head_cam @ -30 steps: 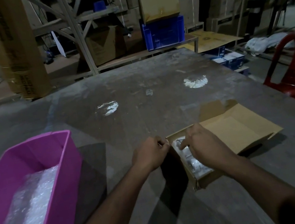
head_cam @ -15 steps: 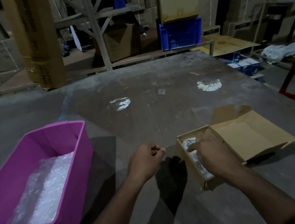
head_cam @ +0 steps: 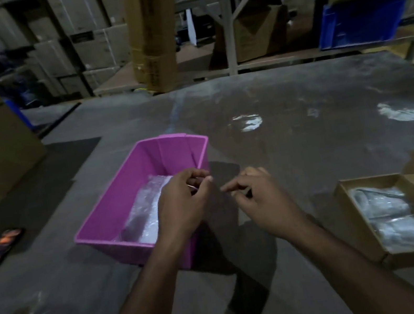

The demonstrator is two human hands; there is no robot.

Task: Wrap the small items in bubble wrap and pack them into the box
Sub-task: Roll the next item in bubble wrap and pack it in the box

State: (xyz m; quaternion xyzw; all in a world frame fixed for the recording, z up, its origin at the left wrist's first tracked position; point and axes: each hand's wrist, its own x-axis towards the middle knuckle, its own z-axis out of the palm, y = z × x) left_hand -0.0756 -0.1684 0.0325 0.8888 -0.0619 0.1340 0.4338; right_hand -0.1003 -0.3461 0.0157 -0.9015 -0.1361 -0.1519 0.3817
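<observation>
Bubble wrap (head_cam: 150,216), clear and crinkled, lies in the bottom of the pink plastic bin (head_cam: 124,199) on the grey table (head_cam: 308,139). My left hand (head_cam: 182,211) hovers over the bin with curled fingers; something thin seems pinched between thumb and forefinger, but I cannot tell for sure. My right hand (head_cam: 263,199) floats beside it, fingers loosely bent, holding nothing. The open brown cardboard box (head_cam: 366,234) sits to my right with wrapped bundles (head_cam: 388,219) already inside. I judge the wrap is very light, soft and a little slippery, so I should take it by one free edge.
</observation>
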